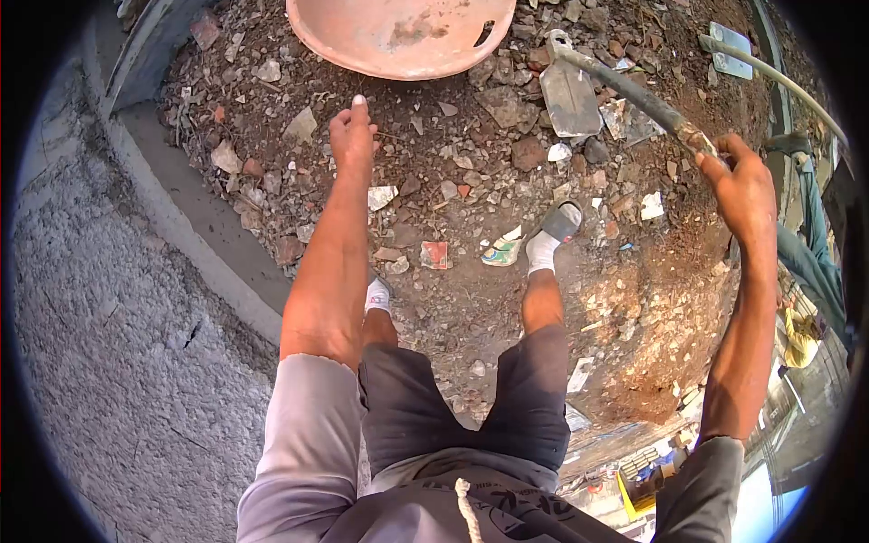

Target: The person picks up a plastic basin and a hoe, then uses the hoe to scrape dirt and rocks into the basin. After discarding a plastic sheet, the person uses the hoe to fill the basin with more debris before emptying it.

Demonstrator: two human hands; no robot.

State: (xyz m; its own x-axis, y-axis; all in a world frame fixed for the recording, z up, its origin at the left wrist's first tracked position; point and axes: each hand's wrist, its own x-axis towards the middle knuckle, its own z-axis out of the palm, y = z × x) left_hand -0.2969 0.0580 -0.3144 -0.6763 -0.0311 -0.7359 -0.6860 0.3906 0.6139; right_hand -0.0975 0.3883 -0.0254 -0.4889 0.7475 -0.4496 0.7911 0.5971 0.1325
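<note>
My right hand (740, 181) is wrapped around the wooden handle (634, 90) of a hoe, near its end. The hoe's flat, worn metal blade (570, 98) rests on the rubble ahead of my right foot. My left hand (353, 136) reaches forward with nothing visible in it. Its index finger points ahead and the others bend loosely. Just beyond that fingertip, apart from it, is a dusty pinkish-orange basin (398, 41) with a slot handle in its rim. The basin's far side is cut off by the frame.
Soil with broken stone and tile pieces (434, 255) covers the ground around my sandalled feet (557, 226). A concrete edge (199, 244) and rough grey surface (136, 362) lie left. Another hoe (731, 52) is at far right, near a person's teal trousers (815, 244).
</note>
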